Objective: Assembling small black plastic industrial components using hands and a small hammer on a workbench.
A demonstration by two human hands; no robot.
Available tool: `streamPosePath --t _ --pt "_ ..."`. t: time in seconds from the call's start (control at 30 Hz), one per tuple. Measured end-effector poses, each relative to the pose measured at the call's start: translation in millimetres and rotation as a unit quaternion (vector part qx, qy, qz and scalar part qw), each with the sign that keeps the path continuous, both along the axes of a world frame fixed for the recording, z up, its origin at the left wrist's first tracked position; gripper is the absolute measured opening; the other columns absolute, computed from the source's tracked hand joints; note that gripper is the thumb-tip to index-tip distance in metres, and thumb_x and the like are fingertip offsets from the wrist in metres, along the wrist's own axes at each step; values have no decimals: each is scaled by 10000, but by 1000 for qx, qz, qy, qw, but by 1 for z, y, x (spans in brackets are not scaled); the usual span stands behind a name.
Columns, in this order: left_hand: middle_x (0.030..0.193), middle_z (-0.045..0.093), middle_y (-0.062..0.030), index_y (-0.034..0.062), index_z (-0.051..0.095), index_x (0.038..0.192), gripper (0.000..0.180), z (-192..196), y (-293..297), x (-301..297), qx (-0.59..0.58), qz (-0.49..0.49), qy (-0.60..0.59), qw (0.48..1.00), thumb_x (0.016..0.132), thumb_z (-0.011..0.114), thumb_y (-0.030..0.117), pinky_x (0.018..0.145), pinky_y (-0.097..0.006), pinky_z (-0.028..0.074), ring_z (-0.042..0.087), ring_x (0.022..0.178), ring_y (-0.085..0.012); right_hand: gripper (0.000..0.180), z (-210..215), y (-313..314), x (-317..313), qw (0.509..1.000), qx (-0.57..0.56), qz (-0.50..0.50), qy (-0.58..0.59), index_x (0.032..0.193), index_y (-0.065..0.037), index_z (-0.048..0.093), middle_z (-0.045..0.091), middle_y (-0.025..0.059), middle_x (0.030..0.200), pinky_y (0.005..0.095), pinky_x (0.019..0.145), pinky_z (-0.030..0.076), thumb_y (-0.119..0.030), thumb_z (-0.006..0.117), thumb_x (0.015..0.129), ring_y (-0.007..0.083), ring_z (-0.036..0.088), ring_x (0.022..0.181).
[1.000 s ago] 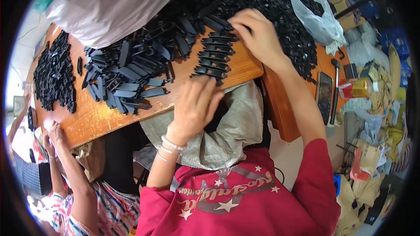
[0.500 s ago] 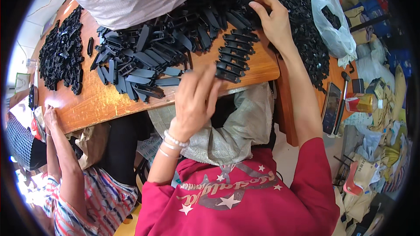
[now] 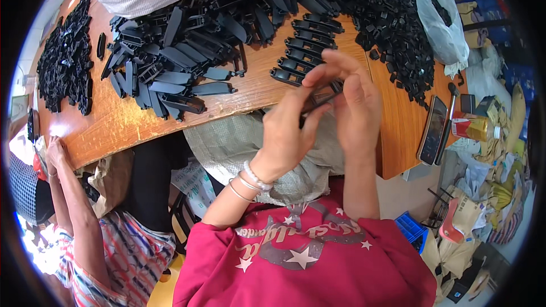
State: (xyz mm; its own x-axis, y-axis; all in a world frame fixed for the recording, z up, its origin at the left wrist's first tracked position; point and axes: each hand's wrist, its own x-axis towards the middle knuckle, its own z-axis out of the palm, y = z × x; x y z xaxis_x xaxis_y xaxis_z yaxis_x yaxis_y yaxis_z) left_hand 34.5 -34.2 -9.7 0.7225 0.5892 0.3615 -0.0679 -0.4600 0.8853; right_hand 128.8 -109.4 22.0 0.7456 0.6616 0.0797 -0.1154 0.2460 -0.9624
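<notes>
Head view: my left hand (image 3: pixel 287 136) and right hand (image 3: pixel 355 99) pinch black plastic strip (image 3: pixel 320 98) above wooden table (image 3: pixel 261 79).

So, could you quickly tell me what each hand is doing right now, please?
Left hand: closed on the black plastic part.
Right hand: fingers also pinching that part.

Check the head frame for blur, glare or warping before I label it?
Head view: heavy fisheye, the wooden table edge bows and a black vignette rings the frame; left rim is blown out white near another person's arm; left hand and right hand are slightly soft around a small black part; the black plastic pieces stay fairly crisp.
</notes>
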Motion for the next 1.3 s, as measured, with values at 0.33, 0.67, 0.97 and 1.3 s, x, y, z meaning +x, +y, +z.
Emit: streamPosePath --t 0.33,0.67,0.97,1.3 --pt "1085 598 -211 -61 593 1125 486 -9 23 -13 196 -51 -96 975 697 763 94 765 -390 524 607 940 -342 566 -3 5 10 960 196 -76 183 648 -110 406 405 31 482 348 514 440 -545 335 1003 162 401 393" --pt "1076 618 -163 -47 652 991 312 -43 57 -2 327 -5 -15 945 696 661 52 804 -375 502 607 993 -297 691 -38 33 16 962 219 -40 160 551 -141 291 292 -2 429 279 386 298 -691 158 946 119 231 338" --pt "1058 621 -170 -79 654 921 299 -39 60 -1 348 -18 -31 937 662 653 69 802 -374 531 607 992 -321 679 -38 39 4 981 167 -42 87 543 -126 304 336 28 437 277 390 298 -622 170 987 124 268 352" --pt "1212 603 -200 -54 619 1085 356 -37 58 -5 326 -40 -1 945 766 619 106 978 -419 492 573 1155 -342 723 -30 25 21 957 281 -38 57 653 -85 409 424 53 530 336 466 348 -739 243 912 170 357 411"
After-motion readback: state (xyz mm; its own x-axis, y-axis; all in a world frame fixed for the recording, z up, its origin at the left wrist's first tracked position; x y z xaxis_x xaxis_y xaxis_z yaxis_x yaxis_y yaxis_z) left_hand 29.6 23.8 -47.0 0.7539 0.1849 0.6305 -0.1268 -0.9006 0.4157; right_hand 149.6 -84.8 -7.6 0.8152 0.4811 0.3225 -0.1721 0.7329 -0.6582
